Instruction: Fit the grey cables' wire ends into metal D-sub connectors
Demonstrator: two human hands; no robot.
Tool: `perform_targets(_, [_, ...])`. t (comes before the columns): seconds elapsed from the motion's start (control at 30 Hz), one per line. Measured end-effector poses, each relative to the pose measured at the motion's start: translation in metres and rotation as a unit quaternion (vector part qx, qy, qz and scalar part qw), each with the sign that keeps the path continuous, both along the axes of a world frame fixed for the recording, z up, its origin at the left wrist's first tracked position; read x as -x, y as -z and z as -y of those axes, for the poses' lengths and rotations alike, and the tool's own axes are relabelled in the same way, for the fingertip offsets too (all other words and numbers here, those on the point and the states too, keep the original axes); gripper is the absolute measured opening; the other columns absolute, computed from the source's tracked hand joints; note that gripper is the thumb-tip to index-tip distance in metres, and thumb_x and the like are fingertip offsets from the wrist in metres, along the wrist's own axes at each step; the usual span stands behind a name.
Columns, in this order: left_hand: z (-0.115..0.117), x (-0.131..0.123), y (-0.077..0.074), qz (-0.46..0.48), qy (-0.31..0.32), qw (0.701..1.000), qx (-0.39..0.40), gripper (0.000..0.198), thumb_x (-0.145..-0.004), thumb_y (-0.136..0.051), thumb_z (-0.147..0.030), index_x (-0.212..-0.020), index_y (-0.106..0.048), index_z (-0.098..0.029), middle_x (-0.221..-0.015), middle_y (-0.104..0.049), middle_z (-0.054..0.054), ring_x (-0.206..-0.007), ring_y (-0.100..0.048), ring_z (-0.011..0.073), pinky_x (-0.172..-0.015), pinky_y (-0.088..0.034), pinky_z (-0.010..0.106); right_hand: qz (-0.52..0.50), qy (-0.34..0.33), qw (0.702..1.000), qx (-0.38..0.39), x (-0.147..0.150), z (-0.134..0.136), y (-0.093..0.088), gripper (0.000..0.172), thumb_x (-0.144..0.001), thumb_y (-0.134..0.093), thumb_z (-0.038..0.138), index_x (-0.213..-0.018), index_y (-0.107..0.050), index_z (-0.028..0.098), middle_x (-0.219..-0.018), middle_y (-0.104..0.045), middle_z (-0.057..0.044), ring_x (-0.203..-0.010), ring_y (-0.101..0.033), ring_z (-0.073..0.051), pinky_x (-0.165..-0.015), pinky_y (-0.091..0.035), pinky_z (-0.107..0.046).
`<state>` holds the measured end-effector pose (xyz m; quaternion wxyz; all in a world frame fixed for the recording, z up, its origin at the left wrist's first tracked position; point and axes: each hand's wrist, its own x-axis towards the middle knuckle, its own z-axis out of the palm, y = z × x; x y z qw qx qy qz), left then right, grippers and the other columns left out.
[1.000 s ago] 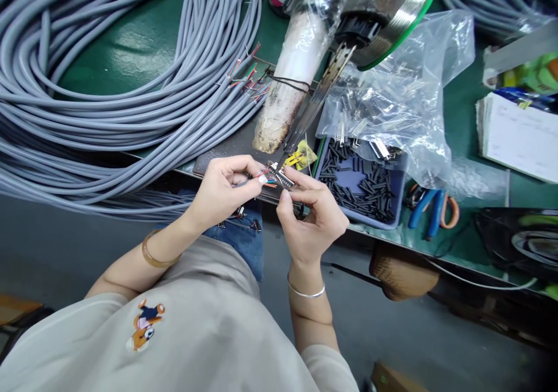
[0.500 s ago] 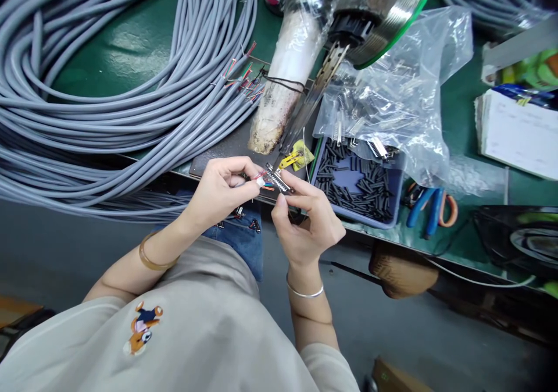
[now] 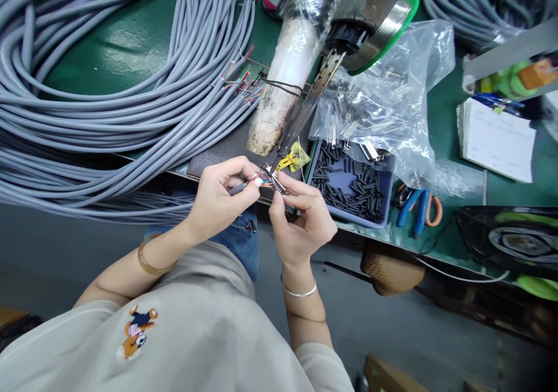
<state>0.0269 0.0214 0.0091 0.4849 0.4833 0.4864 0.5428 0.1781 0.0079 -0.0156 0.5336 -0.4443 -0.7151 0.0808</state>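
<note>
My left hand (image 3: 224, 197) is closed around the end of a grey cable (image 3: 236, 189), whose thin coloured wires fan out past my fingertips. Between the thumb and fingers of my right hand (image 3: 304, 217) is a small black and metal multi-pin connector (image 3: 274, 180). The wire ends meet the connector's pin side; whether each one is joined I cannot tell. Just above the connector is the tip of a soldering iron (image 3: 296, 121), mounted pointing down beside a white wrapped post (image 3: 279, 84). A yellow piece (image 3: 288, 160) lies right behind the tip.
Grey cables (image 3: 143, 113) cover the left bench. A blue tray (image 3: 386, 214) of black sleeves sits at right, under a clear bag (image 3: 387, 101) of connectors. Beyond are pliers (image 3: 421, 211), a paper pad (image 3: 497, 139), a solder spool (image 3: 387, 37) and a fan-like black object (image 3: 514, 238).
The view has shifted slightly, so the things at right appear further left. Both hands keep their holds, and the connector has turned a little near the iron's tip.
</note>
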Motion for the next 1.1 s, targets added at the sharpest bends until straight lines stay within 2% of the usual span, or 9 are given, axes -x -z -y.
perform_targets(0.3, [-0.0014,-0.0022,-0.0012,-0.028,-0.006,1.0,-0.007,0.012,-0.075,-0.066,-0.02,-0.065,-0.059,-0.016,-0.074,-0.068,0.003,-0.062,-0.058,0.0088,-0.052,-0.044,0.017,-0.008,0.001,1.0,-0.011,-0.0002,-0.0033,0.0015,0.018,-0.087,-0.072,0.008,-0.09,-0.062,0.023,-0.109,-0.08,-0.003,-0.096,-0.079,-0.017,-0.083,-0.065,-0.031])
perform_targets(0.53, [-0.0016,-0.0011,-0.0011,-0.005,-0.001,1.0,0.01,0.011,-0.075,-0.067,-0.02,-0.066,-0.061,-0.016,-0.076,-0.07,0.003,-0.059,-0.055,0.0078,-0.052,-0.044,0.018,-0.035,-0.014,0.999,0.027,-0.0011,-0.004,0.0035,0.015,-0.09,-0.07,0.011,-0.091,-0.062,0.024,-0.11,-0.079,-0.004,-0.097,-0.079,-0.02,-0.082,-0.066,-0.036])
perform_targets(0.8, [-0.0027,-0.0012,-0.0039,-0.042,-0.001,0.999,0.004,0.009,-0.072,-0.066,-0.017,-0.065,-0.061,-0.015,-0.077,-0.07,0.003,-0.059,-0.054,0.0076,-0.052,-0.043,0.017,-0.021,-0.007,1.0,-0.002,-0.0009,-0.006,0.0033,0.017,-0.088,-0.071,0.01,-0.091,-0.062,0.024,-0.109,-0.079,-0.004,-0.096,-0.078,-0.019,-0.081,-0.066,-0.035])
perform_targets(0.97, [-0.0049,-0.0002,-0.0049,-0.03,0.02,0.999,0.0,0.008,-0.072,-0.064,-0.015,-0.064,-0.062,-0.014,-0.077,-0.072,0.003,-0.06,-0.056,0.0072,-0.053,-0.043,0.017,-0.024,-0.011,1.0,0.001,-0.0016,-0.0067,0.0039,0.018,-0.087,-0.072,0.009,-0.091,-0.063,0.024,-0.109,-0.079,-0.004,-0.096,-0.078,-0.019,-0.082,-0.066,-0.035])
perform_targets(1.1, [-0.0052,-0.0007,-0.0046,-0.042,0.008,0.999,0.005,0.009,-0.072,-0.065,-0.015,-0.064,-0.061,-0.014,-0.076,-0.071,0.003,-0.056,-0.05,0.0058,-0.049,-0.039,0.017,-0.006,0.001,1.0,-0.009,-0.001,-0.0082,0.0031,0.017,-0.088,-0.072,0.01,-0.09,-0.063,0.024,-0.107,-0.08,-0.002,-0.094,-0.079,-0.02,-0.08,-0.066,-0.036])
